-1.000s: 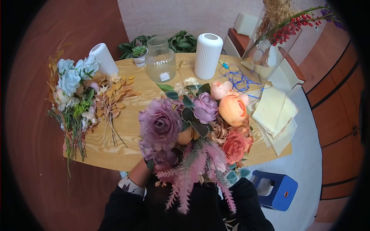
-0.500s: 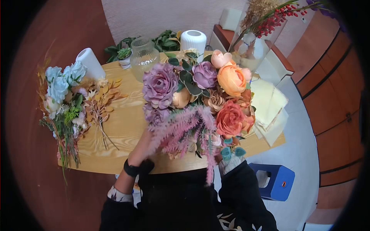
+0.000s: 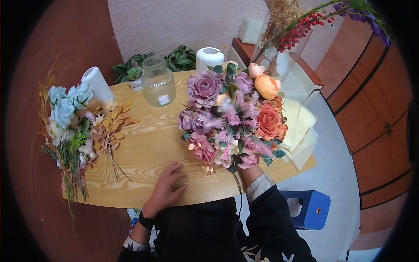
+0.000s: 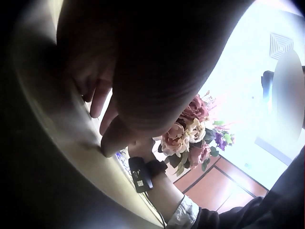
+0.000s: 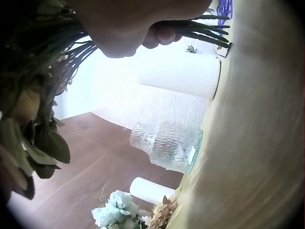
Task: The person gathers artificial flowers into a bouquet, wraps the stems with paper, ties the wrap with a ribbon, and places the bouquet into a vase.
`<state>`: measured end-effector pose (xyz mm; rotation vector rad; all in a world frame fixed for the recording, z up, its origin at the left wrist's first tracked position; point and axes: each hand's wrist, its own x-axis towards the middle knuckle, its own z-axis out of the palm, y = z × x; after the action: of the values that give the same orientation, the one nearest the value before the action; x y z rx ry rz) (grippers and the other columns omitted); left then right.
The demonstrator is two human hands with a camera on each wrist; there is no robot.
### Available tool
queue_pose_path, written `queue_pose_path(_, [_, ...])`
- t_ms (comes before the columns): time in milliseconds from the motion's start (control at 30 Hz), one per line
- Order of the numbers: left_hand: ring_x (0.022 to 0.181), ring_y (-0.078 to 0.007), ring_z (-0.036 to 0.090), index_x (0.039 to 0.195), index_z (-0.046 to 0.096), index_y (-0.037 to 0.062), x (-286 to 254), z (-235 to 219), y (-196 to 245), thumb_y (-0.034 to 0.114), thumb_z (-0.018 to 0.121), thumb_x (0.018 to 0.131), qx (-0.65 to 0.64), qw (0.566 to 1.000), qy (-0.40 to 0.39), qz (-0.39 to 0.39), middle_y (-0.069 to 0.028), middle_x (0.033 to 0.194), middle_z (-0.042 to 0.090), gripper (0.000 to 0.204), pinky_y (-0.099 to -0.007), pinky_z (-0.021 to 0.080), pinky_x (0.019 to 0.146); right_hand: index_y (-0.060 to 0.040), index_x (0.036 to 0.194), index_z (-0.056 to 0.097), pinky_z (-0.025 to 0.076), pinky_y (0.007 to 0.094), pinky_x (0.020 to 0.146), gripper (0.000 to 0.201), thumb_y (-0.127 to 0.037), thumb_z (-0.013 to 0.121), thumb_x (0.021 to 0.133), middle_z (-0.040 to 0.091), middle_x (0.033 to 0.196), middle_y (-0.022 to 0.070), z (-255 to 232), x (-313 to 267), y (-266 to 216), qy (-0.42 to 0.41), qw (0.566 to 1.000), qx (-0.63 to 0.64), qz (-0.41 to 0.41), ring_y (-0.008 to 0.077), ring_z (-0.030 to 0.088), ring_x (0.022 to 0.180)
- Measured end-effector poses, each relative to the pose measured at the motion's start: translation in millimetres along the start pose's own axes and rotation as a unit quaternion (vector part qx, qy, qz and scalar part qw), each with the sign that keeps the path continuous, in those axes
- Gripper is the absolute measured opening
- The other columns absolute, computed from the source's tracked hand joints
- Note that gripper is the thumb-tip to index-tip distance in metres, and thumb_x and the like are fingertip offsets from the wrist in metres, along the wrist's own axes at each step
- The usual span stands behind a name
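My right hand [image 5: 138, 28] grips the green stems [image 5: 202, 34] of a large bouquet [image 3: 235, 115] of artificial flowers. Purple, peach and coral roses with pink feathery sprigs make it up. The blooms hide this hand in the head view, where only the wrist shows below them. In the right wrist view the stem ends point at the tabletop. My left hand [image 3: 167, 188] holds nothing and rests near the front edge of the wooden table [image 3: 148, 153], fingers relaxed and spread. It lies to the left of the bouquet.
A ribbed glass vase [image 3: 159, 87], a ribbed white vase [image 3: 209, 56] and a potted succulent [image 3: 134, 75] stand at the back. A pile of flowers [image 3: 72, 126] lies left beside a smooth white vase [image 3: 98, 85]. Cream sheets [image 3: 301, 126] lie right; a blue stool [image 3: 310, 209] stands on the floor.
My left hand has come away from the bouquet and down onto the table. The bouquet has moved forward over the table and turned upright, its blooms facing up, in my right hand.
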<state>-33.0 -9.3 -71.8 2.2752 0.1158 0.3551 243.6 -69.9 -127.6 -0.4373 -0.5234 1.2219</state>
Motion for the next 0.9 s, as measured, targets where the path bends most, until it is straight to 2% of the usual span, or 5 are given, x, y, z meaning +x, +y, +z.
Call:
queue_pose_path(367, [0.122,-0.0342,0.038,0.093,0.06,0.0044,1,1,5,0.008,0.068,0.071,0.013,1.0,0.02,0.012,-0.0137,0.12,0.049,0.024,-0.0405,0.033,0.099,-0.0036,0.102,0.049,0.042,0.0331,0.071,0.027,-0.019,0.052,0.08,0.049,0.097,0.0125,-7,-30,6,-0.011,1.0,0.023,0.011,0.0235,0.049,0.085])
queue_pose_path(667, [0.121,-0.0342,0.039,0.093,0.06,0.0045,2,0,5,0.008,0.068,0.07,0.026,1.0,0.014,0.012,-0.0138,0.119,0.049,0.024,-0.0411,0.034,0.098,-0.0031,0.104,0.05,0.044,0.0343,0.073,0.029,-0.02,0.053,0.08,0.05,0.099,0.0139,-8,-18,5,-0.021,0.998,0.048,0.018,0.0251,0.051,0.088])
queue_pose_path(700, [0.121,-0.0342,0.039,0.093,0.06,0.0045,2,0,6,0.008,0.068,0.07,0.026,1.0,0.013,0.011,-0.0138,0.119,0.049,0.024,-0.0411,0.034,0.098,-0.0031,0.104,0.05,0.044,0.0345,0.074,0.03,-0.02,0.053,0.08,0.05,0.1,0.0141,-6,16,-8,-0.023,0.998,0.051,0.02,0.0252,0.051,0.088])
queue_pose_path(867, [0.119,-0.0339,0.041,0.095,0.059,0.0038,2,-1,5,0.007,0.068,0.07,0.033,0.999,0.012,0.022,-0.0144,0.119,0.05,0.027,-0.0395,0.034,0.098,-0.0028,0.105,0.05,0.045,0.0351,0.075,0.031,-0.02,0.053,0.079,0.051,0.101,0.0148,-8,7,-8,-0.031,0.997,0.065,0.029,0.0261,0.051,0.09])
queue_pose_path(900, [0.119,-0.0339,0.041,0.095,0.059,0.0038,3,-1,3,0.007,0.068,0.07,0.035,0.999,0.012,0.019,-0.0144,0.119,0.05,0.027,-0.0395,0.034,0.098,-0.0028,0.105,0.05,0.045,0.0353,0.075,0.032,-0.02,0.053,0.079,0.051,0.102,0.015,-6,-14,0,-0.034,0.996,0.069,0.033,0.0263,0.051,0.09])
